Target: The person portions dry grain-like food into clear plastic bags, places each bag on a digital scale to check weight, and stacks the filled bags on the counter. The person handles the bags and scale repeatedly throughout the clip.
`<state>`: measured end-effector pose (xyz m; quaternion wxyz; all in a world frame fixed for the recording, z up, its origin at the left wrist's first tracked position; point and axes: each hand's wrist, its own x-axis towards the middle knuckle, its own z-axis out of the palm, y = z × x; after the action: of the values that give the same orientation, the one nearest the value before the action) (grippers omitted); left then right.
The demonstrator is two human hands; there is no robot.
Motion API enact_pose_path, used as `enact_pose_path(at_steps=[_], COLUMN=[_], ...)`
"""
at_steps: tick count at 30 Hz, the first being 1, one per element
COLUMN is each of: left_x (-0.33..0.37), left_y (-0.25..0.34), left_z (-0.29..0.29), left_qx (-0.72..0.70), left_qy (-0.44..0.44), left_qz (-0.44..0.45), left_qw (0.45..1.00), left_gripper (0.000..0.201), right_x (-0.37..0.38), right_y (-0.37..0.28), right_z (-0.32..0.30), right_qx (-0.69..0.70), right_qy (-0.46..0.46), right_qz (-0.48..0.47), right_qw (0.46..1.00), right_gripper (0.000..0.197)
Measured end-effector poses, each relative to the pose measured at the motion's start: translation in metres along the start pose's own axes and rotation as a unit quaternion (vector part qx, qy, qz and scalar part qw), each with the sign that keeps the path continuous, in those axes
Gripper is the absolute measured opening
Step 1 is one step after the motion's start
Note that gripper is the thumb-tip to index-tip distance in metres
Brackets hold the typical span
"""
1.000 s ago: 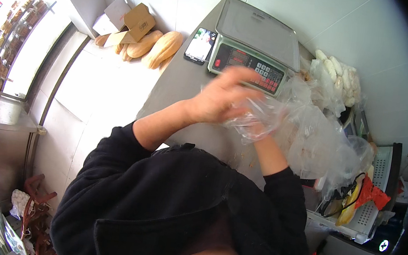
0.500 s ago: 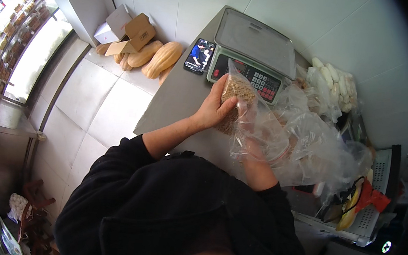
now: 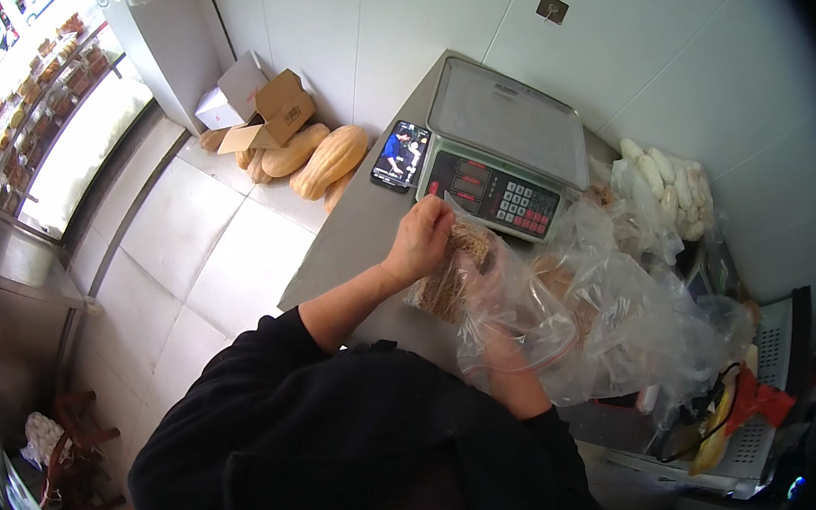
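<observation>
A clear plastic bag (image 3: 442,286) filled with tan, crumbly pieces is between my hands, over the near part of the metal table. My left hand (image 3: 421,240) is closed at its upper left corner, fingers bunched in a pinch on the plastic. My right hand (image 3: 490,287) supports the bag from the right, seen blurrily through a larger loose clear bag (image 3: 532,315) that hangs over the wrist. Its fingers are partly hidden by plastic and the tan pieces.
Beyond my hands stands a weighing scale (image 3: 508,130) with a phone (image 3: 400,156) at its left. Crumpled clear bags (image 3: 623,310) and a bag of white, long pieces (image 3: 663,183) lie to the right. Pumpkins (image 3: 330,161) and an open carton (image 3: 282,105) sit on the floor at left.
My left hand has gone from lying along the bag's side, thumb on its front, to a closed pinch at its upper corner. The view has shifted, so everything sits lower.
</observation>
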<state>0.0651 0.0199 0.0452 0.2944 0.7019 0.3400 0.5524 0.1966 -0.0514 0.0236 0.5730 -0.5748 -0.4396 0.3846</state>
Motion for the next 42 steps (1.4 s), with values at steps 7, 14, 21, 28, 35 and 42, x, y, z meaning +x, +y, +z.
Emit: enact_pose_path(at_steps=[7, 14, 21, 28, 35, 42], left_x=[-0.017, -0.020, -0.024, -0.025, -0.025, -0.029], left_y=[0.015, 0.019, 0.021, 0.010, -0.009, 0.016], left_z=[-0.010, -0.006, 0.003, 0.008, 0.008, 0.004], left_qx=[0.151, 0.207, 0.163, 0.145, 0.177, 0.098], left_qy=[-0.150, -0.319, -0.187, -0.130, -0.170, -0.260], left_qz=[0.002, -0.090, 0.058, 0.127, 0.123, -0.076], left_qw=[0.977, 0.920, 0.967, 0.973, 0.962, 0.958], left_gripper=[0.024, 0.034, 0.034, 0.028, 0.015, 0.046], right_x=[0.022, 0.016, 0.011, 0.005, 0.017, 0.025], right_y=[0.029, 0.052, 0.020, 0.008, 0.054, 0.038], right_z=[-0.018, -0.021, -0.014, -0.017, -0.019, -0.039], right_qx=[0.023, -0.091, -0.006, 0.037, -0.040, -0.050], right_qy=[0.018, 0.110, 0.105, 0.040, 0.072, -0.088], right_qz=[-0.007, -0.003, 0.037, 0.067, 0.058, -0.071], right_qw=[1.000, 0.990, 0.994, 0.996, 0.995, 0.992], right_gripper=[0.054, 0.062, 0.063, 0.063, 0.061, 0.040])
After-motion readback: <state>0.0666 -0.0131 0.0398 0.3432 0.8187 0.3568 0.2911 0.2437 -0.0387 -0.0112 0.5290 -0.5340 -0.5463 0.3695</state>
